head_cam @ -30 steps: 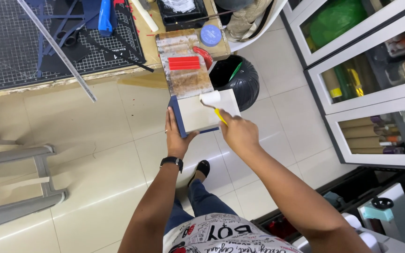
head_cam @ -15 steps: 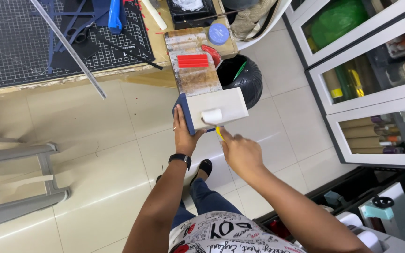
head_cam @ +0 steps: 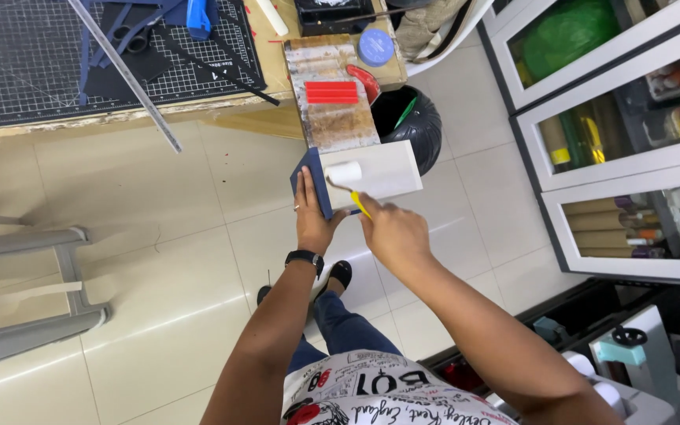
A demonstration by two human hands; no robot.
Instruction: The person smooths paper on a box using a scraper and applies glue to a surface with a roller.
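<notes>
A flat book-like board point(head_cam: 383, 175), white on its face with a dark blue edge on the left, is held out over the tiled floor. My left hand point(head_cam: 312, 216) grips it from underneath at its blue near-left corner; a black watch sits on that wrist. My right hand point(head_cam: 393, 232) holds a small paint roller point(head_cam: 345, 175) by its yellow handle, and the white roller head rests on the left part of the white face.
A stained wooden board point(head_cam: 340, 118) with a red tray juts from the workbench above a black bin point(head_cam: 419, 126). A cutting mat point(head_cam: 64, 55) with a long metal ruler covers the bench. Glass-door cabinets point(head_cam: 623, 142) stand on the right, a grey stool frame point(head_cam: 33, 315) on the left.
The board has swung round so that its white face lies wider to the right. The roller head now sits at the left of the face, and both hands are slightly higher.
</notes>
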